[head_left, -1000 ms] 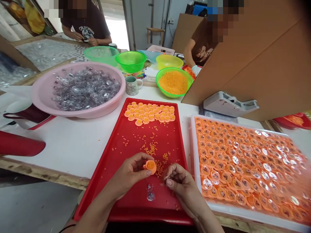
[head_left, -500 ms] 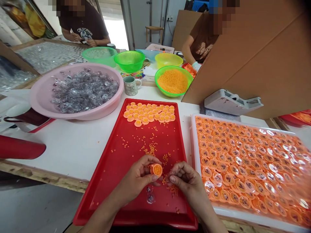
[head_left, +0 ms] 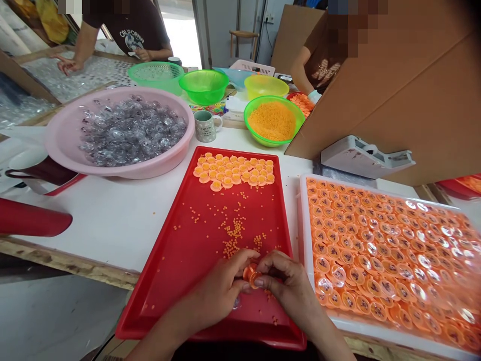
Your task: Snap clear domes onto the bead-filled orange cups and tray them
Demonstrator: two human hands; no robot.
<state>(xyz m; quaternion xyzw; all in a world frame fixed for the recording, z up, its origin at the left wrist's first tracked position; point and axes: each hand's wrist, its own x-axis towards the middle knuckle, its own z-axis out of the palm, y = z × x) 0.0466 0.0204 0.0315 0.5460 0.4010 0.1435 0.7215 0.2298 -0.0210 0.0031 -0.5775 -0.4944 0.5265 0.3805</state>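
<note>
Over the near part of a red tray, both my hands meet at a small orange plastic cup. My left hand is closed around its left side. Thumb and fingers of my right hand pinch the cup at its rim, from the right. Whether a clear cap is between them and the cup is hidden. A clear plastic cap lies on the tray, partly behind my left hand. Loose orange bits are scattered ahead of my hands. Several filled orange cups stand grouped at the tray's far end.
At right, a white tray holds rows of capped orange cups beside a cardboard panel. A pink basin of clear caps is at left. Beyond stand a mug and a green bowl of orange bits. Two people work opposite.
My right hand has moved left with the small clear piece it held and now meets the cup in my left hand. The cup has turned. Across the table, a person's arm reaches out over clear plastic.
</note>
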